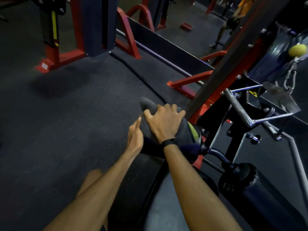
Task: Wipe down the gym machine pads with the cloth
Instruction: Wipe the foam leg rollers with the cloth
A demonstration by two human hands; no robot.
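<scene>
A dark grey roller pad of the gym machine lies across the middle of the view, its rounded end pointing up and left. My right hand lies on top of it, fingers spread and pressing down, with a black band on the wrist. My left hand touches the pad's near side with straight fingers. A yellow-green patch shows on the pad to the right of my right wrist; I cannot tell whether it is the cloth. A second black roller pad sits lower right. The seat pad is under my forearms.
The machine's red and black frame and chrome handle stand just right of the pad. A yellow ball on a chain hangs at the far right. Dark rubber floor stretches left; another red machine stands at the back. A person's legs are far off.
</scene>
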